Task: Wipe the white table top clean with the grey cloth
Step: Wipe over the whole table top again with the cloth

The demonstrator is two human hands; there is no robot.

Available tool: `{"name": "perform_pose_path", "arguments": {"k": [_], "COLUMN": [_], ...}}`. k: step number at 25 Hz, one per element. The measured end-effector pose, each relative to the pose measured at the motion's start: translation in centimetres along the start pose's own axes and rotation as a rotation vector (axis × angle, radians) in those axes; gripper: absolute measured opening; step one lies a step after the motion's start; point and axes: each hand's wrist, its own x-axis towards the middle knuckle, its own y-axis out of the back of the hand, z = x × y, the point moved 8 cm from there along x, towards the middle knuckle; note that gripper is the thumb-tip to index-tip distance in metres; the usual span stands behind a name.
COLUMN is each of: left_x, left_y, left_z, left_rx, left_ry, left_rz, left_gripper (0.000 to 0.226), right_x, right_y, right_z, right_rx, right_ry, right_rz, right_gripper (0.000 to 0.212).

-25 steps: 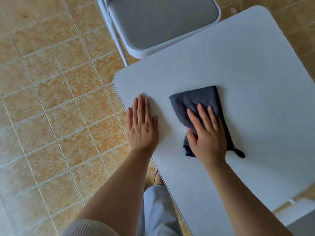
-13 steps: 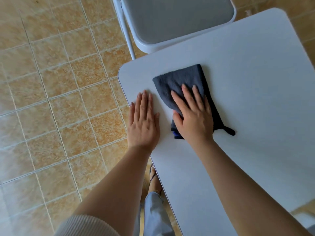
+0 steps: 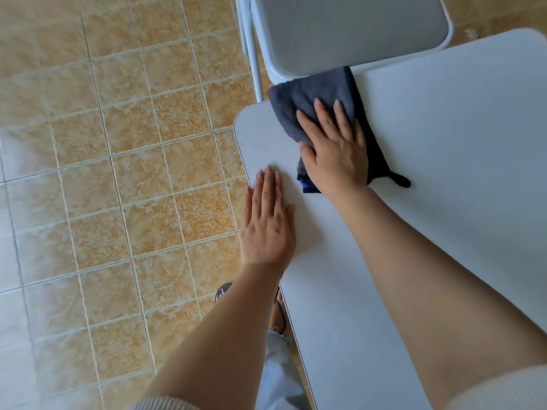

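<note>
1. My right hand (image 3: pixel 334 155) presses flat on the grey cloth (image 3: pixel 319 96), fingers spread, grip released rather than clenched.
2. The cloth lies at the far left corner of the white surface (image 3: pixel 444 161), its far edge overhanging toward the grey chair (image 3: pixel 349 28).
3. My left hand (image 3: pixel 268 223) rests flat and open on the surface's left edge, near the cloth but apart.
</note>
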Motion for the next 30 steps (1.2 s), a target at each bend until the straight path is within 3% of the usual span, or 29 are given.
{"name": "perform_pose_path", "arguments": {"k": [3, 6, 8, 10, 13, 18, 22, 24, 28, 30], "left_x": [-3.1, -4.6, -4.5, -4.4, -4.5, -4.7, -5.2, -5.2, -4.1, -3.5], "left_y": [-0.1, -0.2, -0.2, -0.2, -0.5, -0.3, 0.0, 0.2, 0.5, 0.1], "left_z": [0.2, -0.1, -0.1, -0.1, -0.3, -0.5, -1.0, -1.0, -0.6, 0.1], "left_rx": [0.008, 0.019, 0.013, 0.006, -0.009, 0.021, 0.036, 0.040, 0.022, -0.001], "left_ry": [-0.038, -0.042, -0.037, -0.046, -0.049, -0.052, -0.103, -0.110, -0.092, -0.077], "left_rz": [-0.021, -0.026, -0.028, -0.034, -0.055, -0.064, -0.083, -0.084, -0.037, -0.024], "left_gripper": [0.055, 0.055, 0.055, 0.056, 0.056, 0.056, 0.056, 0.057, 0.058, 0.058], "right_x": [-2.9, -6.5, -6.9, -5.2, -2.2, -4.8, -11.1, -13.2, -14.6, -15.6], "right_y": [0.9, 2.7, 3.2, 2.7, 0.8, 1.0, 3.5, 4.4, 4.3, 4.1], "right_z": [-1.7, 0.8, 3.5, 5.1, 3.0, -3.1, -1.2, 1.3, 2.1, 0.1], "right_rx": [0.035, 0.013, 0.015, 0.001, -0.007, 0.021, 0.049, 0.032, -0.018, -0.016], "right_ry": [0.263, 0.394, 0.307, 0.096, -0.135, 0.133, 0.212, 0.102, -0.342, -0.380], "right_rz": [-0.077, -0.133, -0.131, -0.076, -0.023, -0.042, -0.087, -0.080, -0.015, -0.017], "right_gripper": [0.051, 0.053, 0.053, 0.050, 0.049, 0.048, 0.049, 0.048, 0.048, 0.050]}}
